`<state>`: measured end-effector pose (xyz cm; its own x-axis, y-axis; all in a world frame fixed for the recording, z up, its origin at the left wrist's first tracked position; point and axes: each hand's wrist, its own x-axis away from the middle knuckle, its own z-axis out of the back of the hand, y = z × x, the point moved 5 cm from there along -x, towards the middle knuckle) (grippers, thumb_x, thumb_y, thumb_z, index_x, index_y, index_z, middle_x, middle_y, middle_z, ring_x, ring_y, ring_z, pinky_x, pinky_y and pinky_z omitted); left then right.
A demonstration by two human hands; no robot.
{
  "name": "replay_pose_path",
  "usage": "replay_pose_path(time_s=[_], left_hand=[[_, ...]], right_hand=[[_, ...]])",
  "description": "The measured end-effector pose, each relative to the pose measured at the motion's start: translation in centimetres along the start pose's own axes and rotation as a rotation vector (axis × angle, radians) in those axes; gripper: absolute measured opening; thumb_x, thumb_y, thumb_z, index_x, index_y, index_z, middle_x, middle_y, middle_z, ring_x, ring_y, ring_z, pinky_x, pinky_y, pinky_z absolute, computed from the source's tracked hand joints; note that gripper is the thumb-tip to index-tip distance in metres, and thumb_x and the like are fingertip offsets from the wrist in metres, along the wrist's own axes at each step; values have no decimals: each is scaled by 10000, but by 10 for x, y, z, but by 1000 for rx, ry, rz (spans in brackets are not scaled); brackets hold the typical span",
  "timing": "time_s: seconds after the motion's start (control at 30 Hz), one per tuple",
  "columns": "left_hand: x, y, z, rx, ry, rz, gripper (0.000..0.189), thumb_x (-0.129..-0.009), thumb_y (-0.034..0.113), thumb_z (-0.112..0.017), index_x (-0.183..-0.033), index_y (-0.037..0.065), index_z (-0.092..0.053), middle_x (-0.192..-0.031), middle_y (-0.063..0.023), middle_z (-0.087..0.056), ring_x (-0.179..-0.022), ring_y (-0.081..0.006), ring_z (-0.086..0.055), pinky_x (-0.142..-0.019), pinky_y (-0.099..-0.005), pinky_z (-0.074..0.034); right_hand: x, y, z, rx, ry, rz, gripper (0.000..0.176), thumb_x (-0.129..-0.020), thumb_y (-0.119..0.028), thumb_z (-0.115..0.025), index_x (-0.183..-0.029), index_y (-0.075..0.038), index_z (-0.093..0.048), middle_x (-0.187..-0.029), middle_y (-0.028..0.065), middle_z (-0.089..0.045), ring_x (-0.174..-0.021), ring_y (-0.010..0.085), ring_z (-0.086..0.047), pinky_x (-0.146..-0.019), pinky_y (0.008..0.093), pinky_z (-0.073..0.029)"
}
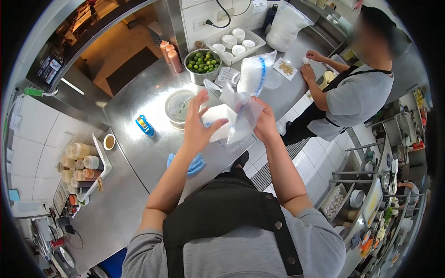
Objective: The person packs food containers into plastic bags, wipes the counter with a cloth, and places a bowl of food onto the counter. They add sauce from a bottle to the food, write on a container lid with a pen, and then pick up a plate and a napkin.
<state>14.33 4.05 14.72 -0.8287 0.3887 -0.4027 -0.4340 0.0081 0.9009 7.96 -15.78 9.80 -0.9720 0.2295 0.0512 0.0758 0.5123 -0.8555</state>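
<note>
My right hand (265, 121) pinches a clear plastic bag (244, 115) by its right side, above the steel counter. The bag hangs loose and crumpled. To its left, my left hand (198, 121) is raised with thumb and fingers spread, holding nothing. Behind that hand stands a round, pale container (175, 105) whose contents I cannot make out. A white sheet or box (218, 112), partly hidden, lies between my hands. Just beyond the bag is a pack of clear bags with a blue stripe (256, 76).
A blue tape dispenser (145, 125) and a blue cloth (196, 165) lie on the counter. Farther back are a steel pot of green limes (203, 61), sauce bottles (174, 61) and a basket of white cups (230, 41). Another person (357, 88) works at the right.
</note>
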Motion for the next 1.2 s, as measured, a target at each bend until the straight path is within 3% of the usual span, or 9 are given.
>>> replay_pose_path(time_s=[0.03,0.13,0.27,0.33,0.43,0.67,0.93,1.07,1.2], left_hand=[[-8,-3,-2,32,30,35,579,-800,124,-835,-1316,57,-583,-1316,-113,-608,-1224,-225,-579,-972,-404,-525],[-20,-28,-16,124,-354,241,561,-825,160,-822,-1323,34,-595,-1290,-138,-649,-1218,-187,-592,-1019,-383,-486],[3,-24,-2,208,-201,262,164,-846,106,-767,-975,4,-767,-940,-77,-763,-873,-164,-709,-850,-330,-546],[14,-9,20,51,-156,170,129,-843,121,-775,-908,11,-758,-846,-104,-746,-775,-158,-698,-752,-325,-539],[38,-1,44,-40,33,30,292,-773,242,-835,-797,-3,-677,-753,-165,-660,-680,-276,-641,-666,-364,-500],[105,22,120,-85,319,58,327,-781,244,-850,-794,-18,-655,-762,-161,-624,-694,-292,-616,-663,-363,-488],[220,15,185,-291,557,302,459,-893,299,-780,-685,-18,-521,-594,-34,-460,-577,-79,-423,-544,-306,-383],[268,26,199,-113,598,454,536,-1004,360,-639,-669,-2,-430,-566,22,-315,-584,-75,-338,-523,-305,-335],[319,25,226,-191,863,498,480,-1035,379,-582,-742,4,-516,-646,15,-391,-664,-95,-369,-590,-306,-372]], right_hand=[[8,-5,-5,-3,-5,-6,210,-1035,-157,-533,-1117,-3,-650,-1028,46,-694,-917,137,-664,-843,268,-527],[25,-5,-13,45,-20,6,254,-1025,-150,-529,-1183,13,-643,-1088,56,-683,-986,137,-652,-878,278,-512],[33,17,19,154,29,-15,463,-999,-295,-572,-1327,31,-590,-1248,113,-640,-1159,208,-607,-1027,366,-461],[38,-18,-32,592,-142,210,637,-941,-473,-632,-1332,28,-589,-1212,103,-648,-1137,213,-609,-1020,370,-454],[43,-33,-71,548,-345,182,432,-979,-308,-639,-1241,34,-611,-1105,76,-659,-1023,152,-614,-923,311,-477],[20,13,-148,780,-455,104,49,-896,14,-691,-859,41,-675,-795,33,-641,-749,97,-588,-728,235,-463],[47,67,-258,927,-1012,264,61,-881,-12,-687,-884,48,-682,-778,96,-636,-749,187,-610,-704,282,-459],[50,99,-276,707,-1019,211,32,-862,47,-675,-832,35,-678,-781,78,-641,-741,155,-601,-687,267,-456],[39,112,-286,560,-935,49,142,-814,104,-705,-820,-8,-618,-783,11,-577,-697,69,-532,-655,210,-415]])
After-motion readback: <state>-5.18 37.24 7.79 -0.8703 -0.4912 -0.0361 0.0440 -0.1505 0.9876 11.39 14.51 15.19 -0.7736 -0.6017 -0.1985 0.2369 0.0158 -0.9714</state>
